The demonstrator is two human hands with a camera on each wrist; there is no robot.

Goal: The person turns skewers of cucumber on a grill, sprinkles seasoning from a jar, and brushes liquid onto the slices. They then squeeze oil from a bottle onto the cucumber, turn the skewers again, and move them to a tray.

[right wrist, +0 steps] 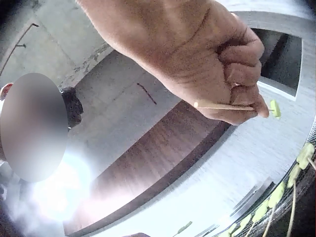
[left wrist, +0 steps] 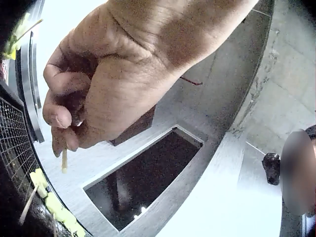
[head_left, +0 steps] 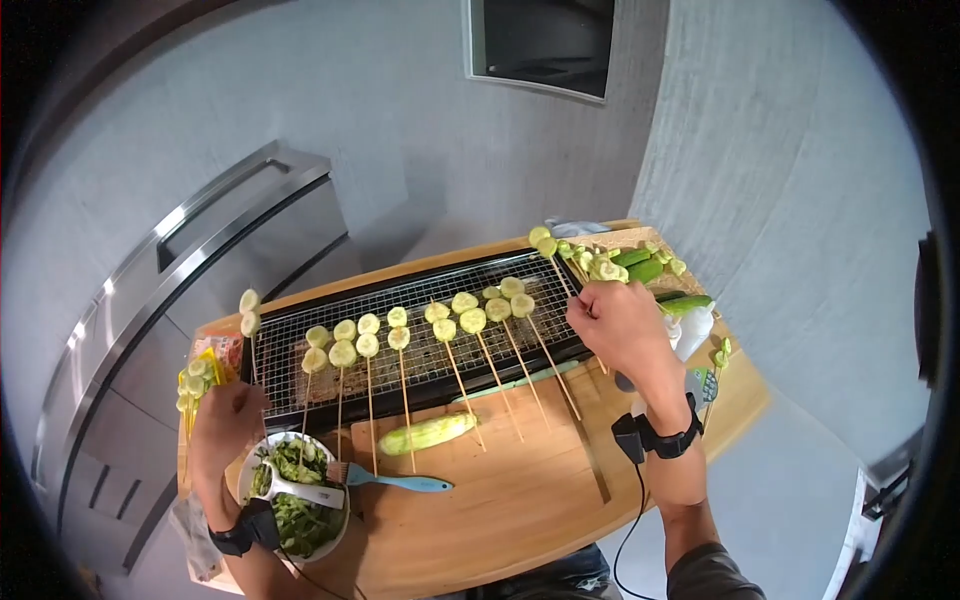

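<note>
A wooden table (head_left: 500,535) fills the lower middle of the head view. Across its far side lies a long black grill (head_left: 285,385), its length running from left to slightly higher right. A row of cucumber skewers (head_left: 343,354) lies on its mesh, slices toward the top of the frame, sticks pointing down over the near edge.

The right hand (head_left: 628,328), right of centre, is beyond the row's right end and nearer to it; the left hand (head_left: 222,425), lower left, is beyond the row's left end. Both have fingers curled, each pinching a stick.

The left skewer (head_left: 250,322) stands almost upright in the frame, leaning slightly left, its two slices above the hand at the grill's left end. The right skewer (head_left: 543,241) slants from upper left to lower right, its slices up and left of the hand, by the grill's upper right corner.
</note>
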